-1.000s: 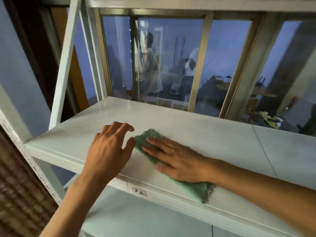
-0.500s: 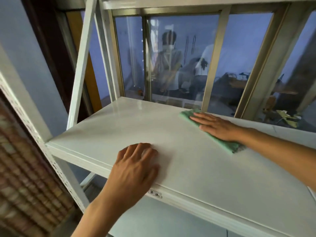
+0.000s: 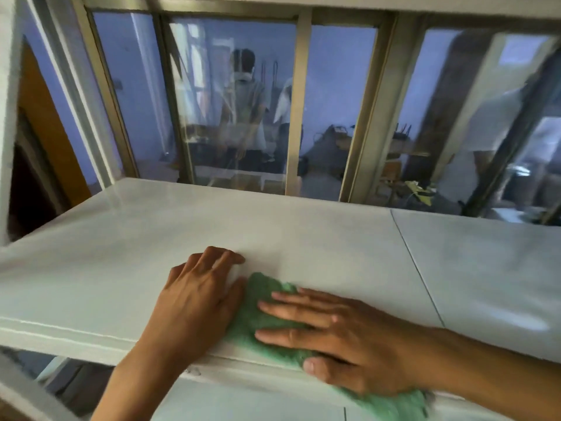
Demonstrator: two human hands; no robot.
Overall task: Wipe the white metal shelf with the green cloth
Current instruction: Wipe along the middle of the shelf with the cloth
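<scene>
The white metal shelf (image 3: pixel 273 235) spans the view at chest height. A green cloth (image 3: pixel 258 302) lies on its front edge, and part of it hangs over the lip at the lower right. My right hand (image 3: pixel 337 332) presses flat on the cloth, fingers stretched toward the left. My left hand (image 3: pixel 197 299) rests palm down on the bare shelf just left of the cloth, fingers slightly spread, its thumb side touching the cloth's edge.
A window with gold metal frames (image 3: pixel 299 104) stands right behind the shelf's back edge. White shelf uprights (image 3: pixel 69 86) rise at the left. A seam (image 3: pixel 416 265) crosses the shelf surface on the right. A lower shelf level (image 3: pixel 243 402) shows beneath.
My right hand has dragged the cloth from the shelf's back edge to the front, beside my left hand. The left hand stays planted near the front edge.
</scene>
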